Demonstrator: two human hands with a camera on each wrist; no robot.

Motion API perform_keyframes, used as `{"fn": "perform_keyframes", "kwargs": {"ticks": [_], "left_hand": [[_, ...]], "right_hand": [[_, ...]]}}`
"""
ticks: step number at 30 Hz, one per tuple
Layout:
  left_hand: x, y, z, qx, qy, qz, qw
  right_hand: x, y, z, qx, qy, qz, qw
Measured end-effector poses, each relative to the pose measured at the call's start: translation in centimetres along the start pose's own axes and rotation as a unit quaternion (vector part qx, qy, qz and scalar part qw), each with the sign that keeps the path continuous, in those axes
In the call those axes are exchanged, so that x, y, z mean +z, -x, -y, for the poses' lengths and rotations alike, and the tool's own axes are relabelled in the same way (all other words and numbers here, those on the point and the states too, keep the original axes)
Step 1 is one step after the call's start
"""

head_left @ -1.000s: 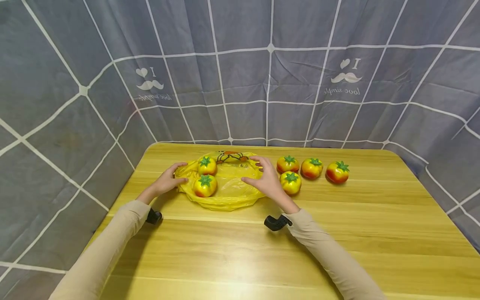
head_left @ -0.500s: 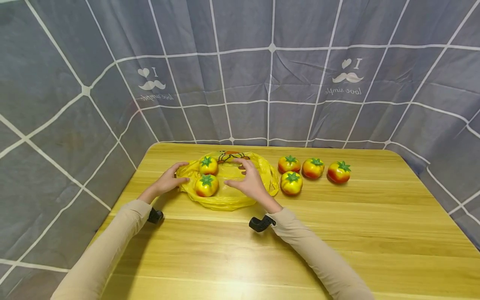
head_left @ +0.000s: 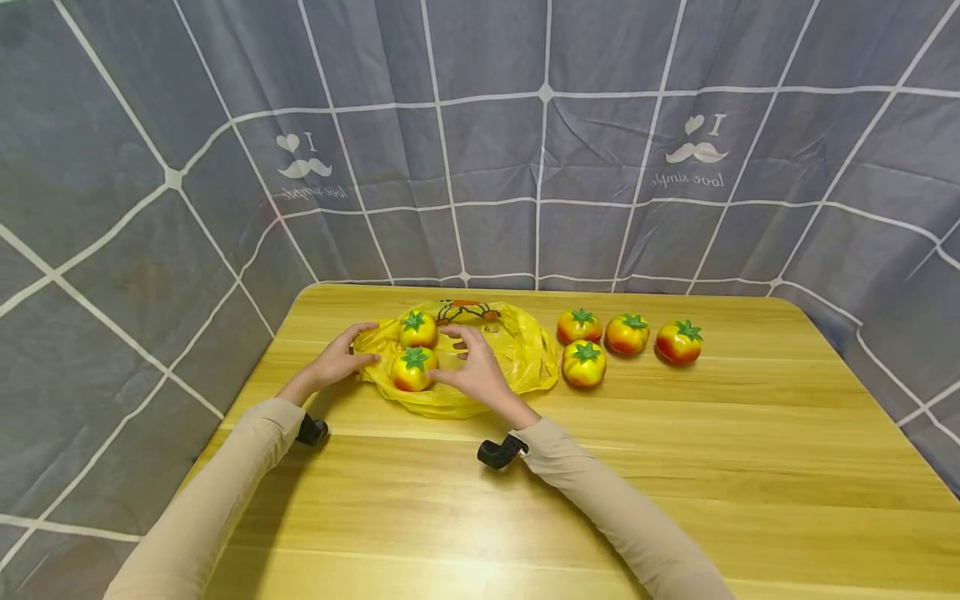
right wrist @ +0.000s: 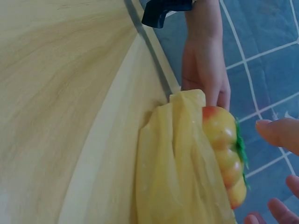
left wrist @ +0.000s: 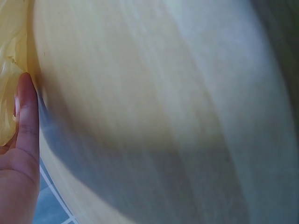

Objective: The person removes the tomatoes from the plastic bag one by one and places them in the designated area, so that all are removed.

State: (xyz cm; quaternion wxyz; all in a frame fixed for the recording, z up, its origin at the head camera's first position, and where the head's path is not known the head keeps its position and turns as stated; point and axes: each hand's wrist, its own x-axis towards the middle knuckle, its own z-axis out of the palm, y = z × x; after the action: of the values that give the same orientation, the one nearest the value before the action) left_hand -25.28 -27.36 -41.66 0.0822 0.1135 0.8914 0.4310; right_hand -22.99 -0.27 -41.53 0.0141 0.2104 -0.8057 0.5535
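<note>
A yellow plastic bag (head_left: 517, 358) lies spread on the table, with a printed picture at its back. Two yellow-red toy tomatoes sit on its left part, the rear tomato (head_left: 417, 330) behind the front tomato (head_left: 412, 369). My left hand (head_left: 333, 360) rests at the bag's left edge, fingers and thumb apart; in the left wrist view yellow plastic lies against the thumb (left wrist: 28, 112). My right hand (head_left: 476, 367) is over the bag, just right of the tomatoes, thumb and fingers spread. In the right wrist view its thumb (right wrist: 280, 133) stands apart from the front tomato.
Several more toy tomatoes (head_left: 584, 364) stand right of the bag, the farthest tomato (head_left: 678, 342) alone at the right. The wooden table (head_left: 465, 525) meets a grey gridded curtain (head_left: 495, 150) at the back and left.
My right hand has moved left across the bag, from its right edge to beside the two tomatoes. My left hand has stayed at the bag's left edge.
</note>
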Motion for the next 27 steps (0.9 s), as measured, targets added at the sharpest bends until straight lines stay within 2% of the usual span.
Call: {"fn": "perform_keyframes", "kwargs": {"ticks": [11,27], "left_hand": [[0.0,-0.5,0.4,-0.009,-0.006,0.002,0.9999],[0.0,0.1,0.1,-0.001,0.005,0.005,1.0]], "right_hand": [[1.6,-0.6,0.0,0.02,0.029,0.023,0.9991],[2.8,-0.5,-0.5,0.037,0.044,0.042,0.9975]]}}
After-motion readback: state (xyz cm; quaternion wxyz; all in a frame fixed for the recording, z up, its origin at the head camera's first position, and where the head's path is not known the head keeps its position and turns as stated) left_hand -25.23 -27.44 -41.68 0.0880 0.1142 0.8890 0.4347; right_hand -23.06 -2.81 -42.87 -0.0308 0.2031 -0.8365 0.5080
